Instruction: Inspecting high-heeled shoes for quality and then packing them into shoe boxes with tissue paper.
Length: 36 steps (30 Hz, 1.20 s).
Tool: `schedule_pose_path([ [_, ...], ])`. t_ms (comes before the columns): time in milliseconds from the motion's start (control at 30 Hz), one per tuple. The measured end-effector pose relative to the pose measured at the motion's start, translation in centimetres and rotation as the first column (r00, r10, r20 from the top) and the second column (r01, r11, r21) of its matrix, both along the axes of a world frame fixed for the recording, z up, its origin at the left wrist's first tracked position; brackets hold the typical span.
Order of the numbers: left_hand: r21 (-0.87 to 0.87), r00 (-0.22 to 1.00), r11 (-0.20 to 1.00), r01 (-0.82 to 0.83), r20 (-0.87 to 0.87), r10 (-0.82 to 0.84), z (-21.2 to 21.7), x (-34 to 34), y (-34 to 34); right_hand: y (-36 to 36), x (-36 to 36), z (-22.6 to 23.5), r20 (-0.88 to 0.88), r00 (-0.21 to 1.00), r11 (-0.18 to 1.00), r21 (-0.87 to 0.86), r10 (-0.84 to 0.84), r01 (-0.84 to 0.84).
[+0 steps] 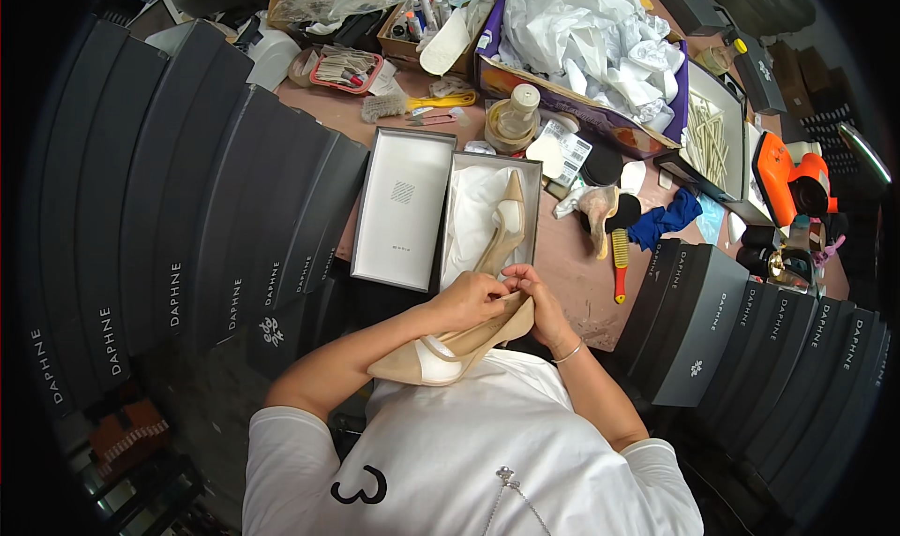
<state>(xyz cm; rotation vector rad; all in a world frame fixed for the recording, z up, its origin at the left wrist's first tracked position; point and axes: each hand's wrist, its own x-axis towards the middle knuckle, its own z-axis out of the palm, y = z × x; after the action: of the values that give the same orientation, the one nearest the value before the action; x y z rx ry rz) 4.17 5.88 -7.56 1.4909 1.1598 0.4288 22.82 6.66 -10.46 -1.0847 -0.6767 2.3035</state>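
Pinkish tabletop (pixel 574 287) behind a diagonal beige-and-white shoe (pixel 467 346), toe (pixel 386 367) toward lower left, both hands' fingers (pixel 491 289) tight on its heel end (pixel 516 317).

On our left we have a row of dark boxes (pixel 141 208), and on our right another group of boxes (pixel 689 339). Across the pinkish table (pixel 574 287) we see a purple carton (pixel 579 110) heaped with crumpled white paper (pixel 581 30). Just left of it we find a capped jar (pixel 513 123) and a yellow-handled brush (pixel 450 101), near a pink basket (pixel 342 88). To its right we see pale sticks (pixel 708 142), a blue cloth (pixel 666 222), a red-and-yellow brush (pixel 620 264) and an orange tool (pixel 774 166).
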Motion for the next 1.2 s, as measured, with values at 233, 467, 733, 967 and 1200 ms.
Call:
schedule_pose_path([
  [233,-0.143,0.998,0.988,-0.055,0.031,0.06,-0.2,0.1,0.2,0.0,-0.1,0.0,0.004,1.0,1.0,-0.004,-0.009,0.009],
  [467,-0.321,0.981,0.94,-0.116,0.11,0.158,-2.1,0.2,-0.4,-0.1,-0.2,-0.2,0.032,0.999,1.0,-0.008,-0.011,0.011],
  [733,-0.303,0.982,0.943,-0.139,0.081,0.17,-1.3,0.2,-0.4,-0.1,-0.2,-0.3,0.047,0.999,1.0,-0.01,-0.002,0.003],
  [967,-0.25,0.984,0.96,-0.126,0.091,0.153,-1.0,0.2,-0.5,0.1,-0.2,-0.2,0.04,0.999,1.0,0.003,0.009,-0.009],
  [1200,-0.252,0.985,0.959,-0.13,0.079,0.154,-0.6,0.4,-0.4,0.0,-0.3,-0.1,0.032,0.999,1.0,-0.001,0.006,-0.006],
])
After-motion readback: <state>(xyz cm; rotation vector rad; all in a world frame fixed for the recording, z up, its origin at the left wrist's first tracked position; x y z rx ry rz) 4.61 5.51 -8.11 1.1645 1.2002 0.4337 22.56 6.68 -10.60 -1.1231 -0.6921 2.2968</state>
